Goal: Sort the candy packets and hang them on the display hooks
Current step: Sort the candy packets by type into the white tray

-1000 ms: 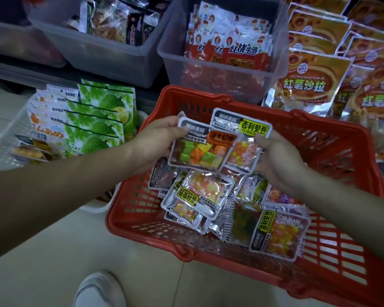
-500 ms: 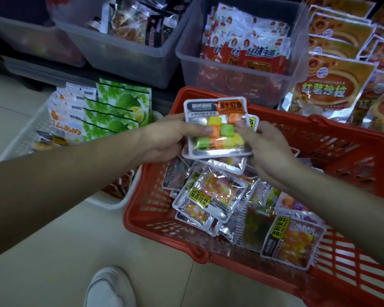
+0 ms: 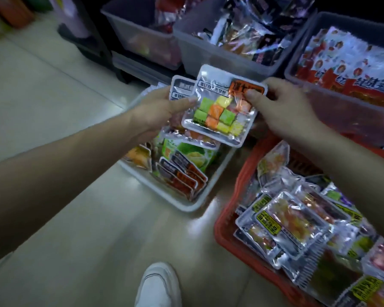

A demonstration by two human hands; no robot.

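Floor (image 3: 53,96), grips (image 3: 155,114) (image 3: 282,107) seemingly pinching packet (image 3: 217,111)

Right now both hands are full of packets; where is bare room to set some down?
Bare floor lies left of the white tray, and nearer you, between the shoe and the red basket. Tray, basket and grey bins are packed.

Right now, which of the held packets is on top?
The orange-label packet of coloured cubes, pinched at its label by the right hand. It overlaps the grey-topped packet behind it in the left hand.
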